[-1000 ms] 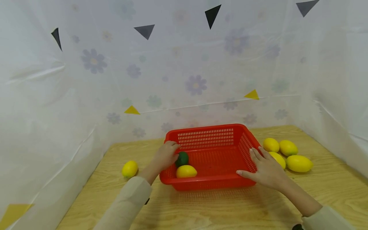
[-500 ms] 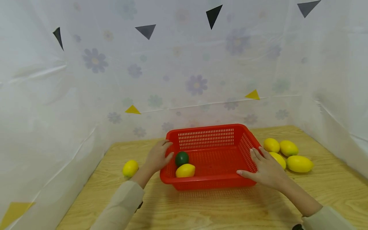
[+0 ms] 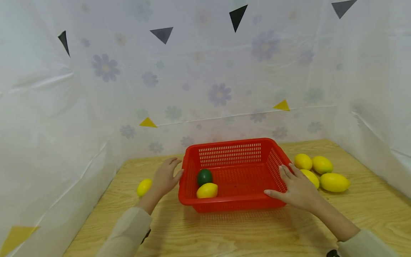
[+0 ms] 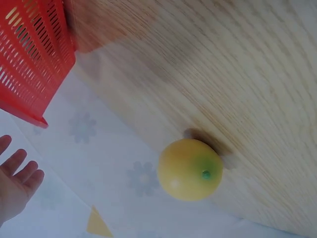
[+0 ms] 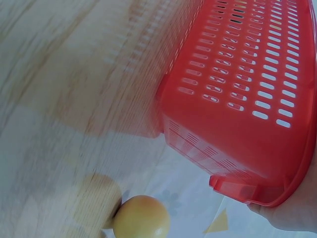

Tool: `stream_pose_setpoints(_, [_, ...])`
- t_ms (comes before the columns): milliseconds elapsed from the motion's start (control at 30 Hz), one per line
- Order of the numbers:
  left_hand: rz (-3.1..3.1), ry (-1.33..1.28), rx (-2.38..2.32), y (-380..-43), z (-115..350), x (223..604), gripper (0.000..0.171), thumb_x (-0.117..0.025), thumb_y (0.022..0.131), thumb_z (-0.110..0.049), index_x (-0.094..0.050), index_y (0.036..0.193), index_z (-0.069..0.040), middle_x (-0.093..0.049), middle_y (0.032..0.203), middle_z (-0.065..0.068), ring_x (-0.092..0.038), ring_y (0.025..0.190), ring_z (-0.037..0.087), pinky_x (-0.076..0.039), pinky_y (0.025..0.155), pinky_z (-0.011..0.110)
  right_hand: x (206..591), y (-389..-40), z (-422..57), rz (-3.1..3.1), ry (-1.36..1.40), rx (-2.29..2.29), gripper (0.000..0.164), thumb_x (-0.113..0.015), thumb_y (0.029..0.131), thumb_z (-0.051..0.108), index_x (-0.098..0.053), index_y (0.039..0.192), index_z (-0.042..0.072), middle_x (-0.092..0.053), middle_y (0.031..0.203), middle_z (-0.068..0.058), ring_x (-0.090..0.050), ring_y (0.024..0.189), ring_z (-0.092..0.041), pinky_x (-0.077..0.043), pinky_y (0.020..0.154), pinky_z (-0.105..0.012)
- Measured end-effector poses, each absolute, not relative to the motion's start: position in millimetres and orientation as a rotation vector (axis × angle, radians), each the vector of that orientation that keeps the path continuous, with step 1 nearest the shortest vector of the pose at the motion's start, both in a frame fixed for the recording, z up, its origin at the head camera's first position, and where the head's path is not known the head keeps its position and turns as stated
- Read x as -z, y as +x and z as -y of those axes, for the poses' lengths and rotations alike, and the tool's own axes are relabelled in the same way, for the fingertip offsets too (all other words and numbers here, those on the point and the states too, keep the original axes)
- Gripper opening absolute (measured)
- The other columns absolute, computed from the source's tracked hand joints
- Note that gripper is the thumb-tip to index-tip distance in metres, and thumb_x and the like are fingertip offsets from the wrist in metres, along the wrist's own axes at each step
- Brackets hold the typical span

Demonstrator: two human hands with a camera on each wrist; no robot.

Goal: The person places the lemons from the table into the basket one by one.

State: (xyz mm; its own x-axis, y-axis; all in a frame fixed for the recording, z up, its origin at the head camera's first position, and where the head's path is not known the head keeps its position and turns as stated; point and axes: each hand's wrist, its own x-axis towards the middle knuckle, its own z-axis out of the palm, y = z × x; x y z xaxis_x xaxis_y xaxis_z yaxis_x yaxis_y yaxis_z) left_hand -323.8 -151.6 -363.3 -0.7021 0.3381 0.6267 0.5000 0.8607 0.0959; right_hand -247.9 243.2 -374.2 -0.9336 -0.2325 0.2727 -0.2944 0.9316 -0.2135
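Note:
A red plastic basket point(image 3: 237, 204) with slotted walls stands on the wooden table. In its left front corner lie a dark green round fruit point(image 3: 204, 177) and a yellow lemon point(image 3: 207, 191). My left hand point(image 3: 165, 177) is just outside the left rim, fingers extended, holding nothing; its fingers also show at the left edge of the left wrist view. Over the right front corner of the basket rests my right hand point(image 3: 298, 189), thumb along the front rim and fingers spread over the right side. Beside my left wrist lies another lemon point(image 4: 190, 169), partly hidden in the head view.
Several lemons point(image 3: 334, 182) lie grouped on the table right of the basket, one partly behind my right hand. A pale flowered sheet point(image 3: 219, 117) hangs behind and at both sides. Bare wooden table point(image 3: 237, 232) shows in front of the basket.
My left hand has come out of the basket's left side and moved left past the rim, leaving the lemon and the green fruit inside. The right hand has stayed in place.

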Motion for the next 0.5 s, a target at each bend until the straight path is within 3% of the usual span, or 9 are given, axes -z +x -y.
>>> stream_pose_setpoints(500, [2.381, -0.561, 0.332, -318.9, 174.7, 373.6, 0.031, -0.068, 0.082, -0.012, -0.063, 0.107, 0.005, -0.063, 0.106, 0.02, -0.06, 0.1, 0.035, -0.051, 0.086, 0.046, 375.3, -249.7, -244.0, 2.838, 0.4, -0.366, 0.098, -0.053, 0.081, 0.064, -0.031, 0.137, -0.014, -0.031, 0.142, -0.034, -0.021, 0.133, -0.051, -0.021, 0.106, -0.063])
